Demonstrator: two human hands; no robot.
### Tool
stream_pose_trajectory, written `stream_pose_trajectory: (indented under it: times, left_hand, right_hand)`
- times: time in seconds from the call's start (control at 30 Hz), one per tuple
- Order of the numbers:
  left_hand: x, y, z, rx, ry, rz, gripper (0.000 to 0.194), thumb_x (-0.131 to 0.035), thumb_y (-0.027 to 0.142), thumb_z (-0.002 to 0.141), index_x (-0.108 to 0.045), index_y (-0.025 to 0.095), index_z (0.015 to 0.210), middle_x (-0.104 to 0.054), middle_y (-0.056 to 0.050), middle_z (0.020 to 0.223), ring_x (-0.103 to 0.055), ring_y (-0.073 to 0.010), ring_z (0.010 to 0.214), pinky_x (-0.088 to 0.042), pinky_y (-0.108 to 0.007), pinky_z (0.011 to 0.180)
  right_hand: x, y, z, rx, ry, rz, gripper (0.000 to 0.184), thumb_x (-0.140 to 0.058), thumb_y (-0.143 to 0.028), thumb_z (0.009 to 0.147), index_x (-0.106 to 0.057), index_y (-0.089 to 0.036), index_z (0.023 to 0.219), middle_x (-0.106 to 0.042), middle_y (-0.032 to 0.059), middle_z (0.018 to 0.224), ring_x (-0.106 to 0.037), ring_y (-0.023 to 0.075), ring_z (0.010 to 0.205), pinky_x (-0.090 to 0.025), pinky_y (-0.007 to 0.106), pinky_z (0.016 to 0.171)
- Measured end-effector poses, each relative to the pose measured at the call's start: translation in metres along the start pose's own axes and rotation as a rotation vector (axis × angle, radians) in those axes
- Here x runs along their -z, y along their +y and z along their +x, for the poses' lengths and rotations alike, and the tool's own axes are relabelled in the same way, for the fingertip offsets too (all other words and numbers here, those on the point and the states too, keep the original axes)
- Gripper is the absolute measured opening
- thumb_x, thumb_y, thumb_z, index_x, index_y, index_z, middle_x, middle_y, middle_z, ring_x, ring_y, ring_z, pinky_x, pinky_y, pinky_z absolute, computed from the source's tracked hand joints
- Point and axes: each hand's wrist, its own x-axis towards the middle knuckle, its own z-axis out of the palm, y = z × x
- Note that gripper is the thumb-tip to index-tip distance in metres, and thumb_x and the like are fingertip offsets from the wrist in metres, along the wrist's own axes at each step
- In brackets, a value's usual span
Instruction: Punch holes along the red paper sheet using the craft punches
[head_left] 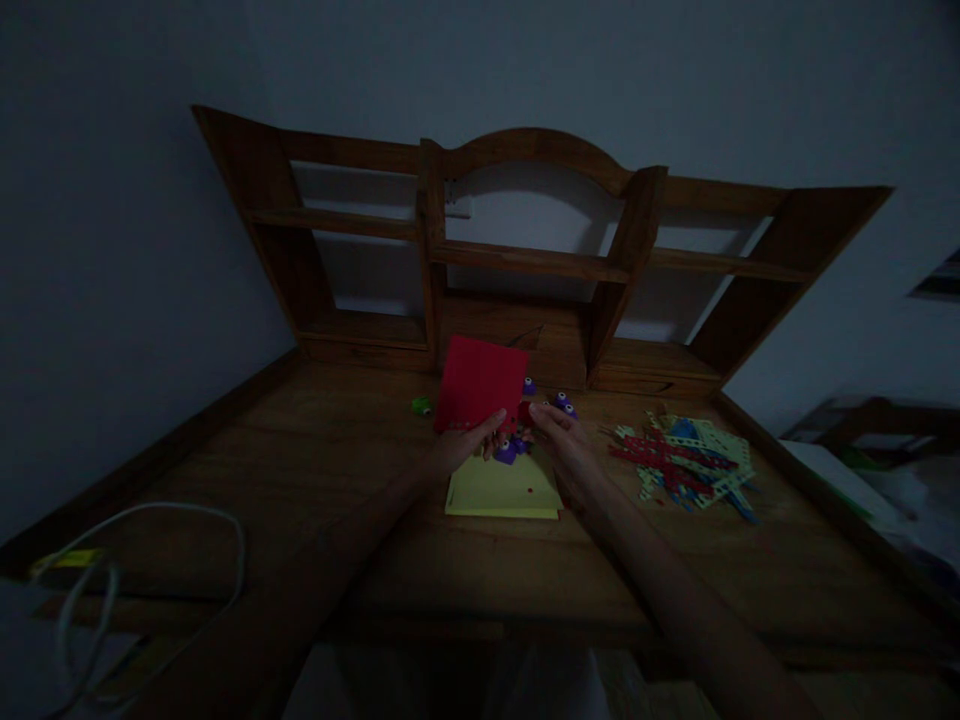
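Observation:
A flat red square panel (482, 380) is held up over the desk by my left hand (480, 437), whose thumb lies across its lower edge. Close beside that edge, my right hand (559, 435) pinches a small red piece (525, 411); its exact shape is too dark to make out. Purple pieces (506, 452) with white round tops show just below and between my hands. More purple pieces (562, 400) stand behind my right hand. Under both hands lies a pale yellow panel (501, 487) with a tiny red bit (530, 490) on it.
On the right lies a pile of red, yellow and blue perforated strips (679, 460). A small green piece (421, 405) sits left of the red panel. The wooden shelf unit (525, 262) rises at the back. A white cable (172, 505) loops over the front left of the desk (322, 450).

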Motion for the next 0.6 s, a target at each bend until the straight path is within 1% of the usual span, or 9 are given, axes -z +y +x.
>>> stream_pose_trajectory:
  times: [0.1,0.2,0.27,0.37,0.47,0.6]
  left_hand:
    - [-0.0001,0.0013,-0.0008,-0.039,-0.003,-0.011,0.055,-0.04,0.064,0.086,-0.06,0.018,0.063,-0.057,-0.001,0.055,-0.051,-0.0131,0.051,-0.042,-0.026,0.059]
    - [0.0005,0.002,-0.0011,-0.041,-0.025,-0.001,0.055,-0.039,0.061,0.088,-0.06,0.018,0.061,-0.056,-0.001,0.054,-0.05,-0.0129,0.051,-0.041,-0.026,0.06]
    - [0.0008,0.0025,-0.001,-0.045,-0.018,0.009,0.054,-0.04,0.06,0.088,-0.06,0.017,0.061,-0.056,-0.001,0.054,-0.05,-0.0129,0.051,-0.041,-0.026,0.06]
    - [0.0007,0.003,-0.0007,-0.053,0.0,0.008,0.053,-0.041,0.06,0.088,-0.059,0.017,0.06,-0.056,-0.001,0.054,-0.05,-0.013,0.051,-0.04,-0.026,0.058]
    - [0.0002,0.0024,-0.0003,-0.06,0.01,0.0,0.053,-0.042,0.059,0.087,-0.058,0.017,0.058,-0.054,0.0,0.053,-0.049,-0.0125,0.049,-0.039,-0.026,0.056]
    - [0.0,-0.0012,0.0001,-0.021,0.01,0.005,0.055,-0.043,0.061,0.087,-0.056,0.017,0.055,-0.052,0.0,0.05,-0.048,-0.0119,0.048,-0.038,-0.025,0.054]
  right_hand:
    - [-0.0019,-0.0007,-0.0009,0.016,0.016,0.004,0.027,-0.08,-0.042,0.068,-0.074,-0.024,0.087,-0.071,0.003,0.09,-0.062,0.0145,0.071,-0.049,0.032,0.073]
    - [-0.002,0.0001,0.0001,0.007,0.014,-0.002,0.028,-0.081,-0.042,0.067,-0.074,-0.023,0.086,-0.071,0.003,0.087,-0.062,0.0142,0.07,-0.049,0.032,0.072]
    - [-0.0019,0.0003,0.0005,0.0,0.014,-0.011,0.028,-0.081,-0.042,0.066,-0.074,-0.023,0.085,-0.071,0.003,0.085,-0.061,0.0137,0.068,-0.049,0.031,0.07]
    - [-0.002,0.0,0.0,-0.006,0.014,-0.024,0.027,-0.081,-0.041,0.067,-0.074,-0.023,0.086,-0.07,0.0022,0.082,-0.059,0.0121,0.064,-0.048,0.03,0.067]
    - [-0.0015,0.0013,-0.0003,0.005,-0.001,-0.051,0.026,-0.08,-0.04,0.068,-0.074,-0.022,0.086,-0.07,0.0019,0.081,-0.059,0.0121,0.064,-0.047,0.028,0.066]
    - [0.0016,0.0054,0.0019,0.006,-0.025,-0.091,0.026,-0.082,-0.04,0.066,-0.073,-0.022,0.084,-0.069,0.0016,0.079,-0.058,0.0123,0.062,-0.046,0.028,0.063]
